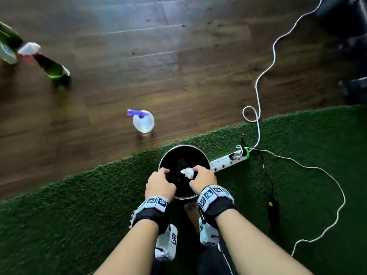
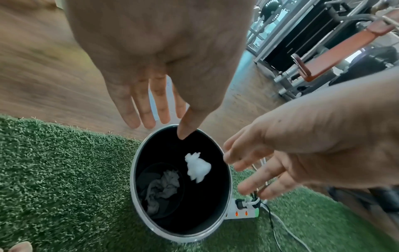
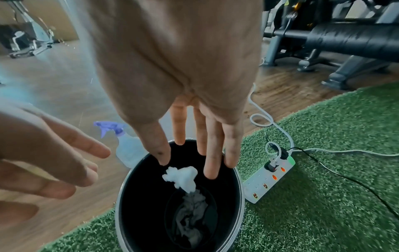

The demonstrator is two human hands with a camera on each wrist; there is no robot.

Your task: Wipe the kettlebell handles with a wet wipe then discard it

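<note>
A crumpled white wet wipe (image 1: 187, 173) (image 2: 197, 167) (image 3: 182, 177) hangs in the air inside the mouth of a round black bin with a metal rim (image 1: 184, 146) (image 2: 134, 170) (image 3: 117, 213). My right hand (image 1: 198, 171) (image 3: 194, 150) (image 2: 248, 170) is just above it with straight, spread fingers, not holding it. My left hand (image 1: 162, 172) (image 2: 164, 126) (image 3: 64, 162) hovers open over the bin's left rim. Older grey crumpled paper (image 2: 162, 187) (image 3: 192, 218) lies at the bin's bottom. No kettlebell is in view.
The bin stands on green turf (image 1: 59, 215) at its edge with the wooden floor. A spray bottle (image 1: 143, 121) (image 3: 127, 150) stands just beyond, a power strip (image 1: 230, 160) with a white cable (image 1: 258, 96) to the right. Green bottles (image 1: 53, 68) far left, gym equipment (image 3: 345, 39) behind.
</note>
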